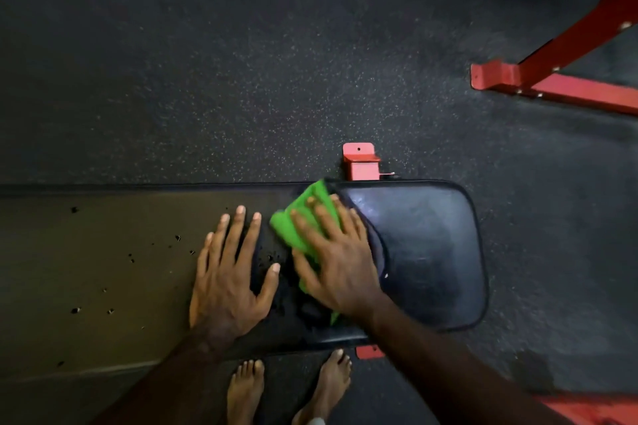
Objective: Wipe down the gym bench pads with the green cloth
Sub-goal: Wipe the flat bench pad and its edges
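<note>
Bench pad (424, 252): R hand (340, 267) flat on cloth (300, 217).

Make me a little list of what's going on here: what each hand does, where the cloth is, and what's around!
right hand: presses flat on the green cloth
left hand: rests flat on the long pad, fingers spread
green cloth: near the gap between the long pad and the seat pad
long pad surface: worn, with small holes
feet: bare, beside the bench
floor: dark, speckled
frame: red metal
</note>
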Demonstrator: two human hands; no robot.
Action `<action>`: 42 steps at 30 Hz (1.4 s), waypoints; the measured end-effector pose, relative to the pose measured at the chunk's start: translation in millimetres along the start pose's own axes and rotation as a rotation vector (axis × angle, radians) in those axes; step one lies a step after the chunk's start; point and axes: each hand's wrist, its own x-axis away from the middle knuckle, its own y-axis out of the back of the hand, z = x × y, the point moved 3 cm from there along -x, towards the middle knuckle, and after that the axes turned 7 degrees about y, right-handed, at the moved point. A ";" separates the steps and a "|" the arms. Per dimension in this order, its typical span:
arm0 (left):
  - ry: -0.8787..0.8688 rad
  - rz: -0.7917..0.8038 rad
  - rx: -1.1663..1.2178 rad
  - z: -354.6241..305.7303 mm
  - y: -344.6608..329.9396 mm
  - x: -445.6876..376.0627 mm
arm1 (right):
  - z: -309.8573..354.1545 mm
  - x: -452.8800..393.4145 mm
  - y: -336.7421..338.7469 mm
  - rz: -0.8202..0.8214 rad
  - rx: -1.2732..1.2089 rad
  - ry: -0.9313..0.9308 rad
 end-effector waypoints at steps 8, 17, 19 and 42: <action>0.003 0.031 -0.026 0.5 0.3 -0.7 | -52.9 -13.6 9.8 -0.274 -0.034 -0.529; 0.008 0.016 -0.021 -0.5 0.9 -1.9 | -59.2 58.0 5.1 0.044 0.028 0.011; 0.013 0.015 -0.022 -0.4 1.0 -0.8 | -77.6 42.8 15.4 -0.140 -0.001 -0.310; -0.005 -0.037 -0.032 -1.0 2.3 -0.2 | -7.0 87.8 -5.7 0.110 -0.017 -0.024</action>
